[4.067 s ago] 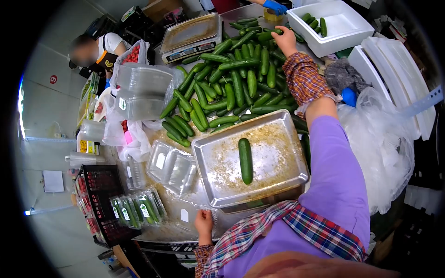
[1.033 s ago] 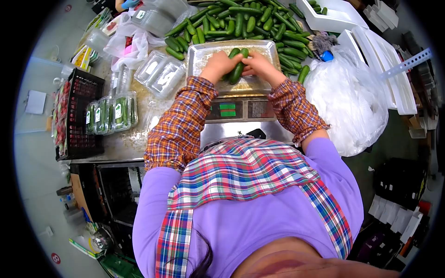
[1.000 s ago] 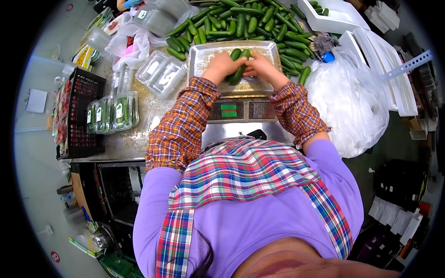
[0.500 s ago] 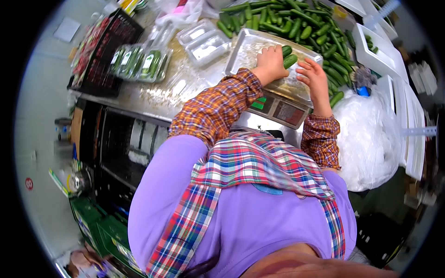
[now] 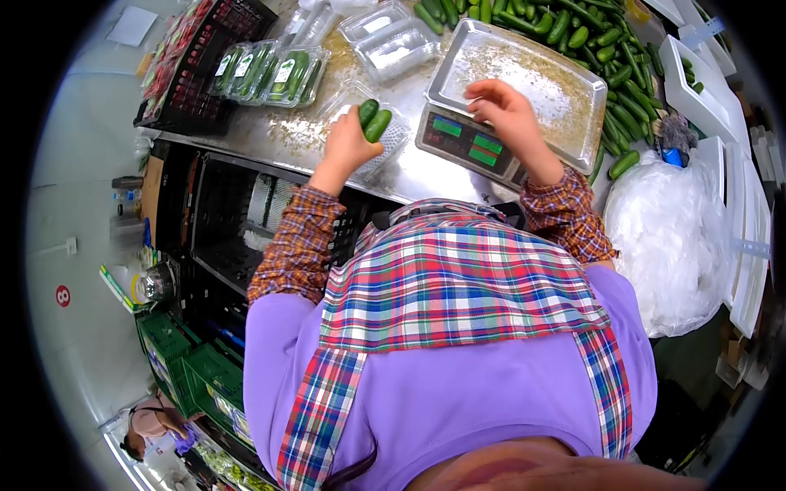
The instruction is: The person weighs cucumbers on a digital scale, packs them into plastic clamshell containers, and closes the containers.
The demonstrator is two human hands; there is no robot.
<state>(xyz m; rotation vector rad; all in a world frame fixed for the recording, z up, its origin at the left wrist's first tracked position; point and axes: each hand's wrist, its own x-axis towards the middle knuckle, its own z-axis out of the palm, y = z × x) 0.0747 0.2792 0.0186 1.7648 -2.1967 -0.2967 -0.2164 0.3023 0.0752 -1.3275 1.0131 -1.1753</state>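
Note:
Two small cucumbers [image 5: 377, 126] are gripped in my left hand [image 5: 348, 150], over a clear plastic container [image 5: 395, 139] on the steel table. My right hand [image 5: 509, 119] hangs over the near edge of the metal tray [image 5: 458, 69], its fingers apart and loosely bent, holding nothing. That tray rests on a weighing scale [image 5: 464, 142] with lit green displays, and only scattered bits lie in it. Filled clear packs of cucumbers [image 5: 295, 78] stand in a row to the left. Behind them, towards the middle, are empty clear containers [image 5: 397, 49].
A large heap of cucumbers [image 5: 606, 53] covers the back right. A black crate [image 5: 196, 90] with red produce stands at the left end. White plastic bags [image 5: 667, 245] bulge at the right beside white foam boxes [image 5: 692, 90]. Another person [image 5: 154, 421] is far off, lower left.
My left hand has carried the two cucumbers from the tray leftward to the plastic container. My right hand has drawn in over the tray's near edge. More of the scale's displays now shows.

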